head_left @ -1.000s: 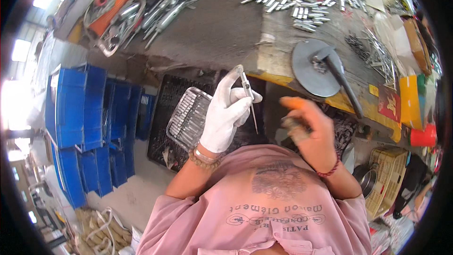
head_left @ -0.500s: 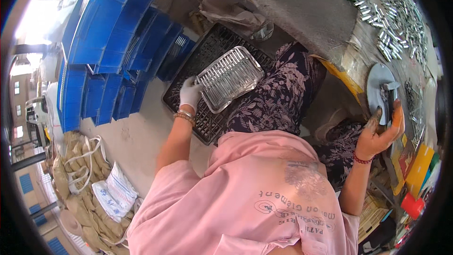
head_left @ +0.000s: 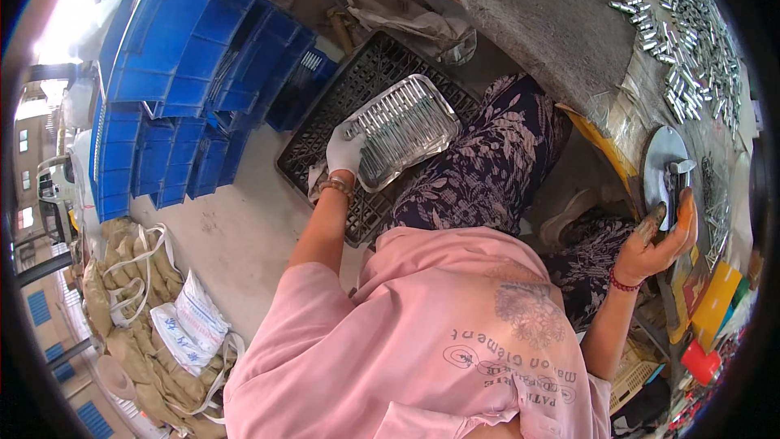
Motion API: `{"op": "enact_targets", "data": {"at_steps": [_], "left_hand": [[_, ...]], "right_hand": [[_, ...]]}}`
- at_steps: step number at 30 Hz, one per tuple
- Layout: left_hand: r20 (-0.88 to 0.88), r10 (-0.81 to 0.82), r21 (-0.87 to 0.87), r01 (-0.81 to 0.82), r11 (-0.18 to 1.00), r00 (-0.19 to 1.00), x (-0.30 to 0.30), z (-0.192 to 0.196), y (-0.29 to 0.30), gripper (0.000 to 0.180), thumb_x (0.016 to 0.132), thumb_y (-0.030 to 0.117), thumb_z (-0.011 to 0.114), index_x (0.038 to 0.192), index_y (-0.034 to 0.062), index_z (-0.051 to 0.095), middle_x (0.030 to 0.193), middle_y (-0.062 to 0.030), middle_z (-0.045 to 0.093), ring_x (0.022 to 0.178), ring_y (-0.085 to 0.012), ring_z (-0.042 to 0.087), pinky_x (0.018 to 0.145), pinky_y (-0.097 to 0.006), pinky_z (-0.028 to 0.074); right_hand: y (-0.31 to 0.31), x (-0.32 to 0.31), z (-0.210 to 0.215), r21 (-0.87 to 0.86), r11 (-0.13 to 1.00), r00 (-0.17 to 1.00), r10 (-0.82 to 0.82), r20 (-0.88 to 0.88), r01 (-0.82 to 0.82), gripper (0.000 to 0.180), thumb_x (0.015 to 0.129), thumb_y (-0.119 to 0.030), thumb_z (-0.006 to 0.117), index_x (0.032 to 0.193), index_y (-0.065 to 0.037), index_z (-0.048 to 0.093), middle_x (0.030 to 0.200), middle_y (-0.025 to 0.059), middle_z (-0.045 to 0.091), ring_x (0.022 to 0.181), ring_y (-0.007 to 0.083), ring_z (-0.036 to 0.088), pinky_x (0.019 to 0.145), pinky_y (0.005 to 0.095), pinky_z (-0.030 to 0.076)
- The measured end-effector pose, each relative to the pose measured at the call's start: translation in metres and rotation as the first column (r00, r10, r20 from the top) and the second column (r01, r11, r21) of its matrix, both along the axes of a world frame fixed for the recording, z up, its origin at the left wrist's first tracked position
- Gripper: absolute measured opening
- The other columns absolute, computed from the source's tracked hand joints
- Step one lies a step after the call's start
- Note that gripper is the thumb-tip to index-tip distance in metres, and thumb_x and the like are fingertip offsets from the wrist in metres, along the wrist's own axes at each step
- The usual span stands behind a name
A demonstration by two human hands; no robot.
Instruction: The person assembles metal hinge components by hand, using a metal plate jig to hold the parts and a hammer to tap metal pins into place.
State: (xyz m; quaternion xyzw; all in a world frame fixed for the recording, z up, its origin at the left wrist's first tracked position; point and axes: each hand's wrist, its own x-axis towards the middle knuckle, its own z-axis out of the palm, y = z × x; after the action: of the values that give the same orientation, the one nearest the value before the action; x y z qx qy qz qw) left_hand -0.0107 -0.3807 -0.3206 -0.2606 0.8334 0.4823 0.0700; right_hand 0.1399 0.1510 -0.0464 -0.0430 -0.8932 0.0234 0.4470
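Place: a small-parts metal workshop is indicated.
Workbench: its worn top is heaped with bright cylindrical metal parts.
Striking spot: a hammer is seen against a round grey plate.
Parts storage: blue plastic bins are stacked up; metal rods are lined up in a shallow metal tray.
Floor: it is partly covered by brown sacking.

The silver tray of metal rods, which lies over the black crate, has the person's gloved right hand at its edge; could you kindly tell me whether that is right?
Not quite: the head view shows the gloved left hand at the edge of the silver tray. The tray of metal rods does lie over the black crate.
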Motion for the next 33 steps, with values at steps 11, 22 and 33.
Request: {"op": "enact_targets", "data": {"at_steps": [11,22,33], "left_hand": [[-0.104,0.008,-0.107,-0.019,0.994,0.995,0.014,0.037,0.023,0.037,0.099,0.021,0.075,0.131,0.0014,0.073,0.103,-0.0171,0.079,0.087,-0.0262,0.079,0.078,-0.037,0.059],[0.183,-0.157,-0.333,0.211,0.919,0.97,0.029,0.061,0.091,0.048,0.091,0.049,0.08,0.113,0.0072,0.082,0.106,-0.0207,0.081,0.102,-0.0388,0.077,0.092,-0.046,0.058],[0.248,-0.144,-0.42,0.24,0.875,0.958,0.019,0.068,0.102,0.045,0.088,0.043,0.075,0.113,0.0068,0.084,0.112,-0.0241,0.08,0.11,-0.0436,0.075,0.099,-0.048,0.058]], "right_hand": [[-0.003,0.0,0.002,-0.005,1.0,0.999,0.015,0.038,-0.014,0.04,0.106,-0.008,0.064,0.144,0.004,0.068,0.143,0.0192,0.069,0.131,0.0365,0.064,0.114,0.0468,0.047],[-0.013,-0.004,0.01,-0.014,0.999,0.996,-0.028,0.087,0.029,0.039,0.1,-0.006,0.062,0.135,0.001,0.076,0.138,0.0158,0.072,0.126,0.0333,0.067,0.109,0.0431,0.052],[-0.013,-0.003,0.009,-0.02,1.0,0.997,-0.019,0.081,0.02,0.036,0.102,-0.013,0.062,0.133,0.0,0.078,0.135,0.0133,0.075,0.122,0.0317,0.069,0.108,0.043,0.052]]}}
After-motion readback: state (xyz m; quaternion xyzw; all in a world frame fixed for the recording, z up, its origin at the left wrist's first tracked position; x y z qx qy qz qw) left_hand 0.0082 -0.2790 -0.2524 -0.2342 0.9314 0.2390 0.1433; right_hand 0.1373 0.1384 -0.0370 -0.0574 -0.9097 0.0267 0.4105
